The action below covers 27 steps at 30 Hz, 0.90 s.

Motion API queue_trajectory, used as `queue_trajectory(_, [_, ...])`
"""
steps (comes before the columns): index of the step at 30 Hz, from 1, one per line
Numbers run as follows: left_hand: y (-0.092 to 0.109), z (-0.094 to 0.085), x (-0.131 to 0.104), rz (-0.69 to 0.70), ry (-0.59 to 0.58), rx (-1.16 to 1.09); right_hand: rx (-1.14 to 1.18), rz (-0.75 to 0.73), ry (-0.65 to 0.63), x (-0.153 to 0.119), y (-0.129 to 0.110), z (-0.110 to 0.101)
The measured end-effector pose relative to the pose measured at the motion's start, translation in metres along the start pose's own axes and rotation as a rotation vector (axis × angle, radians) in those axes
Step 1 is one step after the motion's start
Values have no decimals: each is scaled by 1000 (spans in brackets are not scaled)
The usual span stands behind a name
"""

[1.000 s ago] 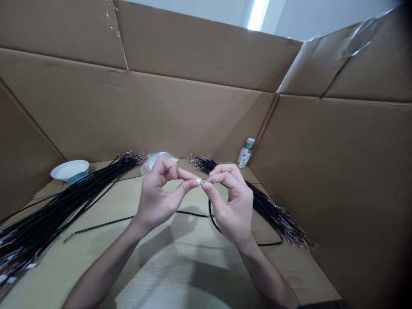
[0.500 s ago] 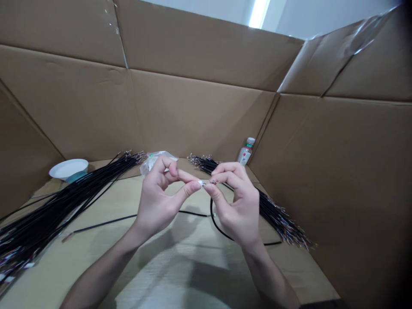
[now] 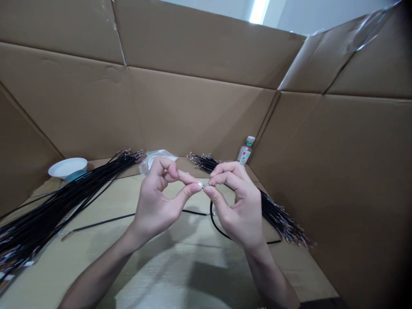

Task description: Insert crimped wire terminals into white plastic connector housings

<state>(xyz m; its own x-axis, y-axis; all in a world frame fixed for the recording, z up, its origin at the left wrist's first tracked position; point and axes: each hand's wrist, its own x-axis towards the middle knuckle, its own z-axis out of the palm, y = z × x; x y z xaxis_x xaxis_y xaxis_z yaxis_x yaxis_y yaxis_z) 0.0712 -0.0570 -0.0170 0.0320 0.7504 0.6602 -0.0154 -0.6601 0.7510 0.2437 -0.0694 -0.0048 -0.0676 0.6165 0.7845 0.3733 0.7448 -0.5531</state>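
Note:
Thumb and forefinger of my left hand (image 3: 161, 197) pinch a small white connector (image 3: 201, 185). Right beside it, my right hand (image 3: 236, 204) pinches the thin wire ends (image 3: 213, 183) of a black cable (image 3: 220, 229), which loops down behind that hand to the table. The fingertips of both hands nearly meet, and whether a wire sits inside the connector is too small to tell. Another black cable (image 3: 104, 221) with a stripped end lies across the table, passing behind my left hand.
A thick bundle of black cables (image 3: 69, 199) lies on the left, near a white bowl (image 3: 68, 167). A second cable bundle (image 3: 280, 219) is on the right. Behind the hands are a plastic bag (image 3: 157, 159) and a bottle (image 3: 246, 151). Cardboard walls (image 3: 206, 116) enclose the table.
My two hands stay in the same pinch, with the fingertips shifted only slightly. The right hand's wire ends sit a little lower and nearer the connector.

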Motion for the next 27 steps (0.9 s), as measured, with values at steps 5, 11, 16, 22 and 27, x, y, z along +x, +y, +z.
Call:
queue_trajectory(5, [2,-1,3,-129,-42,-8,82,58,-82,2,4,-2])
queue_trajectory(11, [1,-4,5,-45,-10,27,207,104,-13,2,10,7])
queue_trajectory(16, [0,-12,8,204,-25,158,522,274,-28,5,14,16])
queue_trajectory(22, [5,-23,11,338,-111,362,658,347,-61,4,15,19])
queue_trajectory(27, [8,-24,12,283,-133,323,628,330,9,4,15,20])
